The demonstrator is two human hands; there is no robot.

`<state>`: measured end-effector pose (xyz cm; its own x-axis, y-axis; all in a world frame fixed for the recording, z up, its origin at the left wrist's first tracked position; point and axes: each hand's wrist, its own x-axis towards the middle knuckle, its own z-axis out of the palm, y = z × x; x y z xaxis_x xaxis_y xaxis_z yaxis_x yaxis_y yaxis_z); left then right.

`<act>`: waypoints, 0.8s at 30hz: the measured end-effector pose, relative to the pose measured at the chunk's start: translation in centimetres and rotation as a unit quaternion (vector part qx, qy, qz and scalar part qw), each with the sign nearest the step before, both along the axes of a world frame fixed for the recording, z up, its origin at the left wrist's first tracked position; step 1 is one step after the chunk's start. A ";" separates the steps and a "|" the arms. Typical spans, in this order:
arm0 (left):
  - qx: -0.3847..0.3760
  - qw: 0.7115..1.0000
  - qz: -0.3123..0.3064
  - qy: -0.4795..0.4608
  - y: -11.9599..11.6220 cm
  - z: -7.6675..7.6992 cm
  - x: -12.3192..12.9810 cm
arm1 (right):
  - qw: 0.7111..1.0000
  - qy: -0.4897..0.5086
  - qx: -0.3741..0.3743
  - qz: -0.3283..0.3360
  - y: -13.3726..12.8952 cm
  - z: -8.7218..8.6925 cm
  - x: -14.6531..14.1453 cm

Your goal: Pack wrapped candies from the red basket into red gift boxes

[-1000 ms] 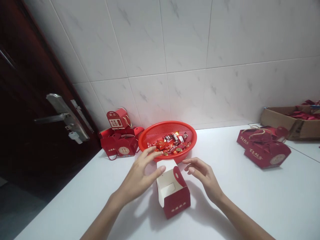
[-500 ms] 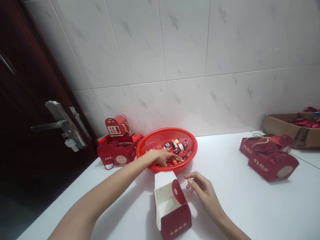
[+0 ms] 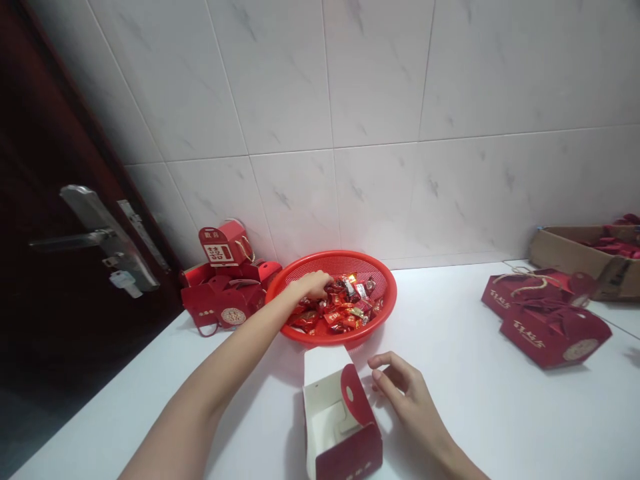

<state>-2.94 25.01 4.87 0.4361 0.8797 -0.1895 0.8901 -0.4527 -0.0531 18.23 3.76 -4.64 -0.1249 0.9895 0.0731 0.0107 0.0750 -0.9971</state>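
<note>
My left hand [image 3: 316,284] reaches into a red plastic colander [image 3: 390,303], its fingers bent down at the back left of the wrapped candies [image 3: 345,310]. Its fingertips are hidden, so any candy in them does not show. In front of the colander stands a dark red gift box [image 3: 350,460] with its lid flaps up and its white inside facing me. Something pale and small, hard to make out, lies within. My right hand [image 3: 403,390] is just right of the box, apart from it, with loosely curved fingers, a gap at the thumb and nothing held.
Several red gift boxes [image 3: 220,307] are piled at the left by the dark door [image 3: 65,333]. Two closed boxes [image 3: 555,333] sit on the white table [image 3: 450,307] at the right, near a cardboard box [image 3: 565,250] of red items. A tiled wall [image 3: 375,193] closes the back.
My left hand has moved back and left within the colander, uncovering candies at the front. A pale shape shows inside the open box. My right hand stays beside it. The view has shifted slightly.
</note>
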 end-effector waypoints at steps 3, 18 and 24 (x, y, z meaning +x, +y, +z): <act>0.022 0.999 0.027 -0.031 0.1 0.1 -0.8 | 1.000 -0.007 -0.007 0.002 0.0 0.0 -0.1; -0.098 0.994 -0.051 0.006 -4.1 -0.5 2.6 | 1.000 -0.024 0.005 0.009 -0.1 -0.3 -0.4; -0.068 0.995 -0.059 -0.042 -3.0 -1.3 2.0 | 0.999 -0.029 0.026 0.000 0.1 -0.1 -0.2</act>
<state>-0.95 21.96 3.61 0.5543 0.7900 -0.2621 0.8289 -0.5525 0.0877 18.05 3.83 -4.71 -0.1307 0.9846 0.1164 0.0690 0.1262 -0.9896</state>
